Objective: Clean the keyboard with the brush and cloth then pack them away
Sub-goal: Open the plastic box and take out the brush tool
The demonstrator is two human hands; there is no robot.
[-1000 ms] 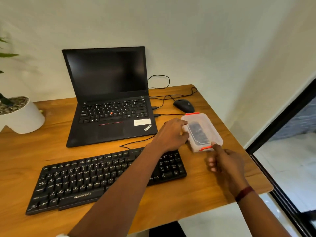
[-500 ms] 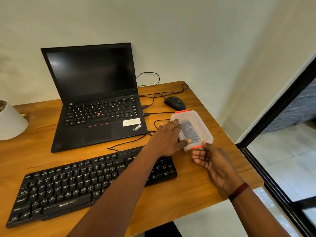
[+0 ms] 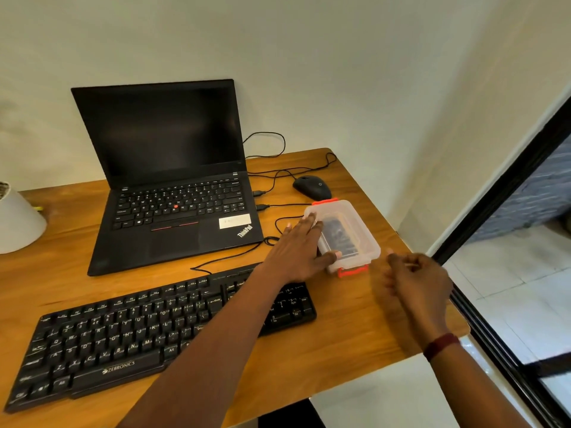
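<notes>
A clear plastic box [image 3: 358,223] with orange latches stands on the desk, right of the black keyboard [image 3: 123,335]. Something dark shows through its closed lid. My left hand [image 3: 296,251] reaches across the keyboard's right end and rests against the box's left side, fingers straight, thumb on the near corner. The near orange latch [image 3: 353,270] sticks out from the box. My right hand [image 3: 417,279] hovers just right of that latch, blurred, fingers loosely curled, holding nothing. No brush or cloth is visible outside the box.
An open black laptop [image 3: 173,186] stands behind the keyboard, with cables and a black mouse [image 3: 312,186] behind the box. A white plant pot [image 3: 15,220] sits at the far left. The desk's right edge [image 3: 432,307] ends near a black door frame [image 3: 494,335].
My right hand has drawn back to the right from the box's near latch, which now sticks out. My left hand's fingers have straightened along the box's side.
</notes>
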